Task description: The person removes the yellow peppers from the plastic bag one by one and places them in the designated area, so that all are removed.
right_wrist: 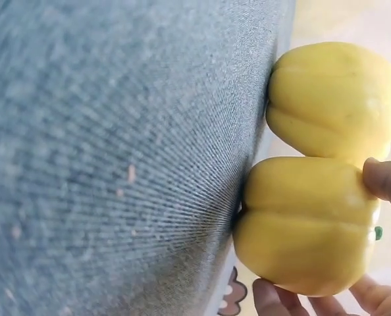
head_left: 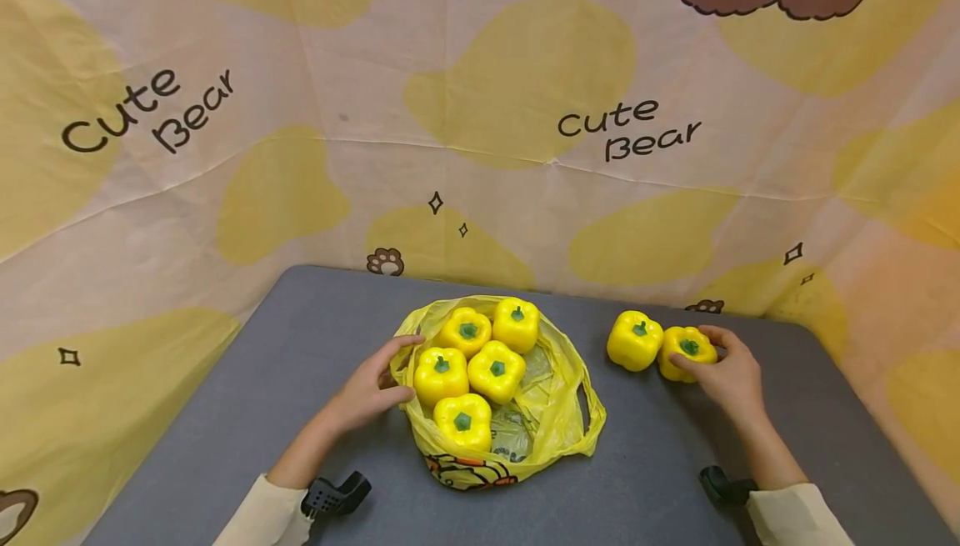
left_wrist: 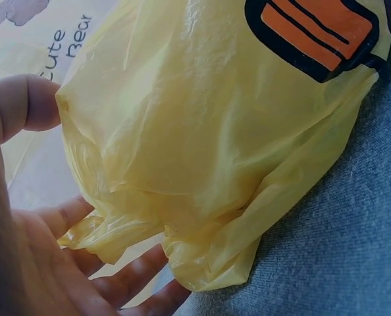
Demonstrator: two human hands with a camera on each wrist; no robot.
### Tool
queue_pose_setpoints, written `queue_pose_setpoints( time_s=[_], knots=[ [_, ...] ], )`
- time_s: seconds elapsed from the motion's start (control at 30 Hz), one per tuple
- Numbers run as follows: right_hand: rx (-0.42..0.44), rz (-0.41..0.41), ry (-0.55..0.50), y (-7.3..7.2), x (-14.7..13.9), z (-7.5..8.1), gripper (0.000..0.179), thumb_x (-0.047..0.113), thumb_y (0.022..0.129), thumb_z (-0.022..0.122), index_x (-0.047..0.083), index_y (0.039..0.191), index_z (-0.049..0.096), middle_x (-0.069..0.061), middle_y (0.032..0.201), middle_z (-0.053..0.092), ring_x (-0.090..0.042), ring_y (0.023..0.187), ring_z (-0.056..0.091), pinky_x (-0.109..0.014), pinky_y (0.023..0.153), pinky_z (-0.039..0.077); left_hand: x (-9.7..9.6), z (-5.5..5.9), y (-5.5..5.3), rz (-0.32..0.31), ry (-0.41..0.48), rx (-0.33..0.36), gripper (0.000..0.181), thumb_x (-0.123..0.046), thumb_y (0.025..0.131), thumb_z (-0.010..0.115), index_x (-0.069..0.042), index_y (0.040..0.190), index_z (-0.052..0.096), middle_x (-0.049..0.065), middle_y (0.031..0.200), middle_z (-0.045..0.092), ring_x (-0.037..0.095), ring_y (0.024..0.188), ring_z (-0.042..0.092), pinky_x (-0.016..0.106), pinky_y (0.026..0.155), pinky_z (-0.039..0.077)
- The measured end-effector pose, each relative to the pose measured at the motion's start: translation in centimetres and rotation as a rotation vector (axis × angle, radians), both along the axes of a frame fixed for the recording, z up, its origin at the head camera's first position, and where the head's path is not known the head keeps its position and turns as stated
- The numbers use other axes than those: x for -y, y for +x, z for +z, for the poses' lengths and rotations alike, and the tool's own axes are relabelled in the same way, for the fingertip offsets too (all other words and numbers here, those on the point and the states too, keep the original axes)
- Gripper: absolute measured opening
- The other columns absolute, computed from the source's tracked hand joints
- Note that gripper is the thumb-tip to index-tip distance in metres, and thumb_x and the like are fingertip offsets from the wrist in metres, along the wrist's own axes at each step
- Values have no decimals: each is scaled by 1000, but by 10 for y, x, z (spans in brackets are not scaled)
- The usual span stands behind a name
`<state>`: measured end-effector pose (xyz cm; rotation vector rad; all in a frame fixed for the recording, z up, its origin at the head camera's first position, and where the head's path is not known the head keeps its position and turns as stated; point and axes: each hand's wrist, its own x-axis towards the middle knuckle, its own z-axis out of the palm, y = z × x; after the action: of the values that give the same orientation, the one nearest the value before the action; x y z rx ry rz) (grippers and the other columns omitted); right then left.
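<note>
A yellow plastic bag (head_left: 551, 413) stands with its mouth spread wide on the table, several yellow bell peppers (head_left: 497, 372) inside it, green stems up. My left hand (head_left: 371, 383) holds the bag's left rim, thumb and fingers spaced apart around the edge. In the left wrist view, the thumb (left_wrist: 34, 104) touches a peak of the bag film (left_wrist: 176, 131). On the right, my right hand (head_left: 726, 373) grips a yellow bell pepper (right_wrist: 307, 227) between thumb and fingers. Against its left side sits another yellow bell pepper (head_left: 634, 341); both rest on the table.
The grey table (head_left: 300, 313) has rounded far corners. A printed cloth (head_left: 510, 221) hangs behind and along the sides. Black wrist devices (head_left: 336, 496) are worn on both wrists. One handle loop of the bag (head_left: 592, 413) stretches out to the right.
</note>
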<state>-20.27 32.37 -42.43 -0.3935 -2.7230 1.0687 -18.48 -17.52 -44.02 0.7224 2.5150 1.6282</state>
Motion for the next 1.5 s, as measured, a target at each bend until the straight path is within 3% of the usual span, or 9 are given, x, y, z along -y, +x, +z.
queue_pose_setpoints(
  time_s=[0.13,0.5,0.77,0.93,1.23,1.5],
  knots=[
    [-6,24,35,1,2,0,79,36,78,78,-2,138,43,-30,133,44,-44,115,44,-53,90,41,0,0,0,3,-1,1,64,-11,81,63,-5,141,41,24,147,38,37,117,48,33,80,49],
    [-9,49,76,4,4,0,81,36,79,78,-3,139,41,-30,129,43,-43,110,44,-52,86,41,-1,0,0,6,-6,8,64,-11,81,63,-4,141,41,24,147,38,38,118,47,31,79,49],
    [-43,95,104,12,8,14,72,38,90,63,1,145,36,-33,140,38,-51,124,37,-64,93,34,-2,2,0,9,-5,-3,64,-10,80,63,-4,140,42,21,146,41,35,115,47,29,76,49],
    [-83,112,120,17,15,27,67,36,91,62,5,146,38,-33,143,36,-53,125,35,-68,93,31,-2,1,1,11,4,-18,64,-9,79,63,-4,139,42,21,145,42,35,117,47,29,77,49],
    [-156,177,34,27,39,49,60,33,92,62,12,145,42,-25,145,40,-49,125,40,-67,96,34,-2,0,1,11,0,-25,63,-9,80,62,-5,140,42,21,145,42,35,117,47,29,78,49],
    [-252,231,-33,30,61,58,54,24,90,64,9,139,48,-21,136,50,-45,120,47,-60,94,37,-1,-1,0,11,-5,-26,64,-10,80,63,-4,140,42,22,145,42,36,117,47,29,78,49]
  ],
)
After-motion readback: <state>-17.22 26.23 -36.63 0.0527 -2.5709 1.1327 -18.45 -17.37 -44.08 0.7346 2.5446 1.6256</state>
